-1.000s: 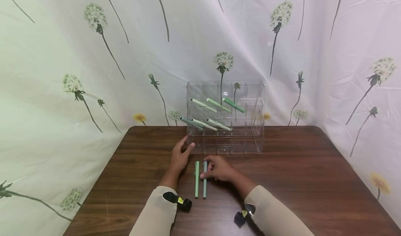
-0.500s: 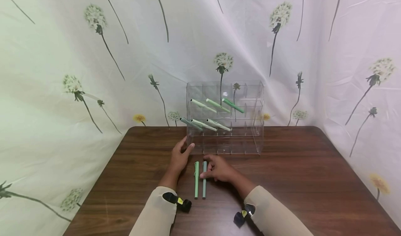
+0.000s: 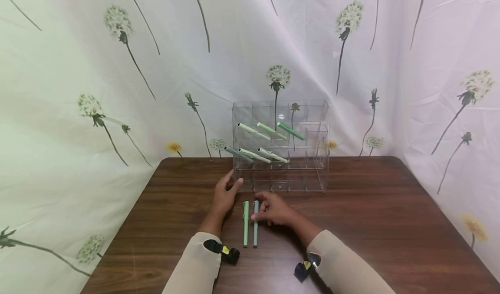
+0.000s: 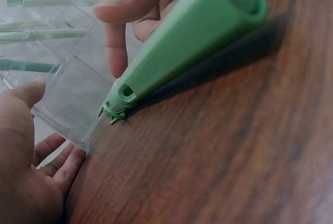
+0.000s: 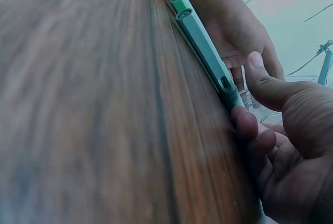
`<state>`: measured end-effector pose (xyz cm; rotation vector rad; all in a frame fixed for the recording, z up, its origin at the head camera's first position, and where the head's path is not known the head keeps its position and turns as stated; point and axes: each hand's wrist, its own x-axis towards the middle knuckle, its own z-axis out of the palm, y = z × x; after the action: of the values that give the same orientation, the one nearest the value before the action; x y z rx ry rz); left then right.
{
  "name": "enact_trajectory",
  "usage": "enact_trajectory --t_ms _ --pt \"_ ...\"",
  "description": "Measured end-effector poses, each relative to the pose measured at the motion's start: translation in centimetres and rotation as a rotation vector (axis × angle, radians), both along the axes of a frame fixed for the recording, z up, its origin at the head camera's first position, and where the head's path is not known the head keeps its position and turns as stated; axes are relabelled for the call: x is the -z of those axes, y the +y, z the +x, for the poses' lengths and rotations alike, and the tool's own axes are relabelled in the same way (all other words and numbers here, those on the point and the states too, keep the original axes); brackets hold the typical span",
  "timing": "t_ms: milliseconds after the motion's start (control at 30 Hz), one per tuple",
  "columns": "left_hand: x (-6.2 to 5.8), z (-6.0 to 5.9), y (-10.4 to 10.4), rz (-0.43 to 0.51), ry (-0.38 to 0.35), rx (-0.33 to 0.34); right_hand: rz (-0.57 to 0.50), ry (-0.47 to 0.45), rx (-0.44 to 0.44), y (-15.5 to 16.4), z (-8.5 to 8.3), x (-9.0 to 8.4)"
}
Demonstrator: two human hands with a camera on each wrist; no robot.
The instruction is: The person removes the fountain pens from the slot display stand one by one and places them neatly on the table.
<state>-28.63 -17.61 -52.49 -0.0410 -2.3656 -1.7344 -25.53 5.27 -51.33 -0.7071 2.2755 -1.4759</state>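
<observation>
A green pen (image 3: 245, 231) and a grey-blue pen (image 3: 255, 235) lie side by side on the table, caps toward the clear stand. My right hand (image 3: 275, 210) is at the cap end of the grey-blue pen, its thumb overlapping it in the head view. In the right wrist view the thumb (image 5: 260, 76) is raised off that pen and the other fingers are loosely bent beside it. My left hand (image 3: 224, 198) rests against the left front corner of the clear tiered pen stand (image 3: 281, 169), thumb and fingers spread, with some fingertips hidden behind it in the head view.
The stand's upper tier holds a pale green pen (image 3: 253, 131), a light green pen (image 3: 272, 131) and a darker green pen (image 3: 291, 130). Below them are a teal pen (image 3: 238, 154) and two whitish pens (image 3: 254, 155). A printed cloth (image 3: 175, 68) hangs behind the wooden table (image 3: 371, 224).
My right hand has shifted very slightly to the right beside the grey-blue pen. The left hand, both loose pens and the stand are as before.
</observation>
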Motion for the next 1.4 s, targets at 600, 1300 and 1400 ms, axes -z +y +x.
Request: enact_trajectory --t_ms 600,1300,1400 --pt "-0.1 0.1 -0.1 0.008 0.027 0.010 -0.029 -0.054 0.004 1.2 0.1 -1.3" --pt "-0.2 0.1 0.2 0.023 0.001 0.003 0.041 0.012 -0.043 2.6 -0.2 -3.9" --pt "-0.2 0.1 0.2 0.027 0.008 0.002 0.039 0.018 -0.043 2.8 -0.3 -4.4"
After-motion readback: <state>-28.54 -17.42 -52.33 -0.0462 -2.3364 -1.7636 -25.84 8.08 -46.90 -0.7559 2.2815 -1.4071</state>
